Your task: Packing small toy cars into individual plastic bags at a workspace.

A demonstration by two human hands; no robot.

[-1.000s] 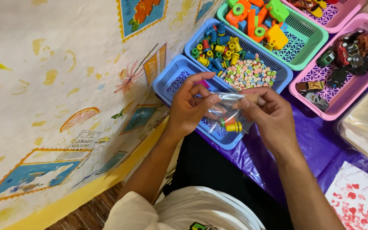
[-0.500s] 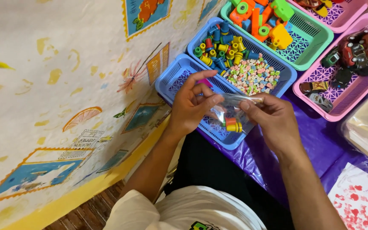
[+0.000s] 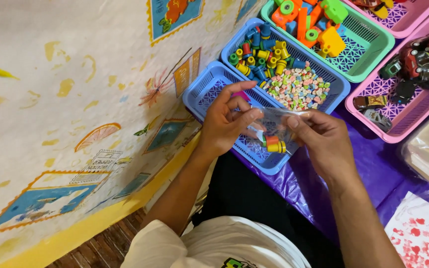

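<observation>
Our left hand [image 3: 227,124] and right hand [image 3: 321,141] pinching a crinkly clear plastic bag [image 3: 274,126], small cylindrical orange-and-yellow plastic beads [image 3: 275,144] inside, over our empty lattice-walled blue plastic basket [image 3: 207,92].

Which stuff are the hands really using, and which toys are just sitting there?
In use:
left hand
right hand
clear plastic bag
small coloured pegs inside it

Just lying about:
blue basket
bead basket
green basket
pink basket of toy cars

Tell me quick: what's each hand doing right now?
Left hand: fingers pinched on the clear bag.
Right hand: fingers pinched on the same bag, opposite edge.
</observation>
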